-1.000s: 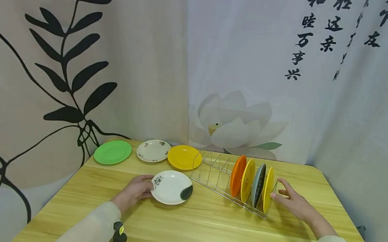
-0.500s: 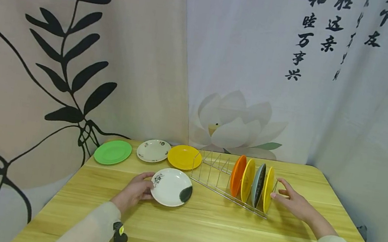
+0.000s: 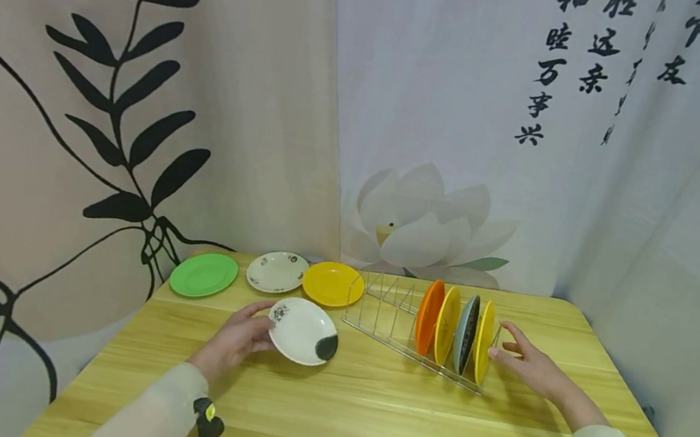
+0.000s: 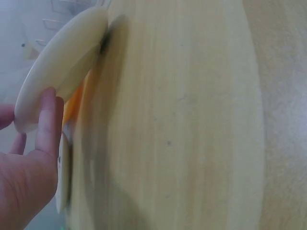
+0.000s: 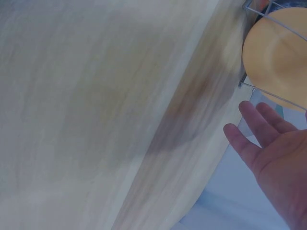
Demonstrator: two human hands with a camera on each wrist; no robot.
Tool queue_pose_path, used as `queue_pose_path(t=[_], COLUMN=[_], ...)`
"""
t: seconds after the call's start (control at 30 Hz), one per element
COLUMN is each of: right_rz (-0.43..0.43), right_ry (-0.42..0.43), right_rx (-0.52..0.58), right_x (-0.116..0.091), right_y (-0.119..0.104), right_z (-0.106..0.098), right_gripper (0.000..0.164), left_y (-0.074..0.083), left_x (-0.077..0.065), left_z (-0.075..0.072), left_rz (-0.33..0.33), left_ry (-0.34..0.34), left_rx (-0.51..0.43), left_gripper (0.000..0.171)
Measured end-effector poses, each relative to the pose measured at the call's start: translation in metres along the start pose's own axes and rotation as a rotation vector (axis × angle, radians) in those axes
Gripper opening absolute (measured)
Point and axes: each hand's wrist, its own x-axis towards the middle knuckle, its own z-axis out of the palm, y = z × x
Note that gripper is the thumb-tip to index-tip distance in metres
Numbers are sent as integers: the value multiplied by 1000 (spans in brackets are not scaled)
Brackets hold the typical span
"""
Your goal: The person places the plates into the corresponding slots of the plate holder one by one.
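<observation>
A white plate (image 3: 301,327) with a dark leaf patch and a small floral sprig is held at its left rim by my left hand (image 3: 237,341). In the left wrist view the plate (image 4: 62,60) is tilted, thumb on one side and fingers on the other, its shadow falling on the wood. My right hand (image 3: 527,363) touches the right end of a wire dish rack (image 3: 389,340), beside a yellow plate (image 3: 484,342) standing there. From the right wrist, this hand (image 5: 276,153) shows several loosely straight fingers below the rack's yellow plate (image 5: 280,57).
Also upright in the rack are an orange plate (image 3: 428,319), another yellow plate (image 3: 445,327) and a grey-blue plate with a dark patterned face (image 3: 465,335). Behind my left hand lie a green plate (image 3: 204,275), a patterned white plate (image 3: 277,272) and a yellow plate (image 3: 332,285).
My left hand has drawn the white plate slightly to the left and up, and the plate is now more tilted toward me. The right hand and the rack have stayed in place.
</observation>
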Motion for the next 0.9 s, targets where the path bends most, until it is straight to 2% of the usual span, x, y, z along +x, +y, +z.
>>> queue_pose_path(t=[0.23,0.5,0.73,0.9], right_rz=[-4,-3,-3,3], right_ry=[0,-11,-10,-10], right_rx=[-7,6,-1,-1], right_x=[-2,-3,-2,-2], right_y=[-2,-5,-3,-3], right_z=[0,0,1,0], right_gripper=[81,81,81,81], left_y=[16,37,59,69], left_x=[1,2,6,13], left_z=[-2,-3,8,21], left_rz=[6,74,149,169], left_ry=[40,22,30,49], left_rx=[-19,-100,-113,-133], left_gripper=[57,56,52,51])
